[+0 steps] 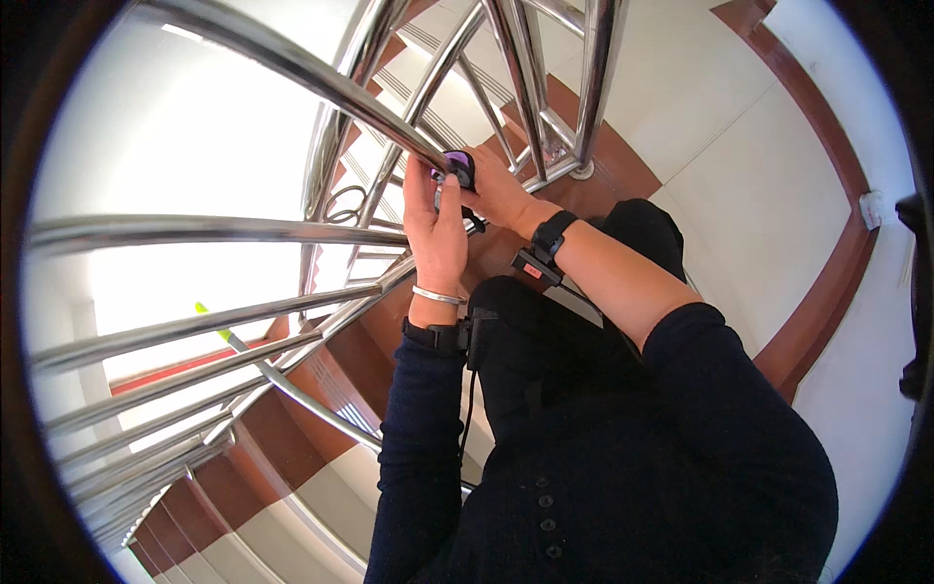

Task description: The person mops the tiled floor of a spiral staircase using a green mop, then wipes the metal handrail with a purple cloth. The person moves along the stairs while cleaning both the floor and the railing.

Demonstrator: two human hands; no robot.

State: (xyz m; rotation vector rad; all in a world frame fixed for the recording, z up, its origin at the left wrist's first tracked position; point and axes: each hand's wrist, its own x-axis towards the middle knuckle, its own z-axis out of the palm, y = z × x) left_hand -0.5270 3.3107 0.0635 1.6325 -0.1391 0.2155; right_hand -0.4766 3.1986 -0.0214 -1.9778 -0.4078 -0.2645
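Note:
Both hands are together at a stainless-steel stair railing, around a small purple-and-black object (460, 162) whose kind I cannot tell. My left hand (436, 233), with a silver bangle (439, 295) at the wrist, has its thumb on the near face of this object. Its fingers lie along a steel baluster (350, 95). From the other side, my right hand (503, 186) grips the same object, its fingers partly hidden. Below the hands a short black part (473, 219) hangs down. Dark thin loops (346, 204) show just left of my left hand, behind the bars.
More steel balusters (219, 233) run down the left. A metal pole (314, 405) with a lime-green end (211, 319) slants through them. Stair treads (321, 496) descend at lower left. Beyond the railing post (597, 95) lies a tiled landing (715, 182) bordered by a white wall (868, 328).

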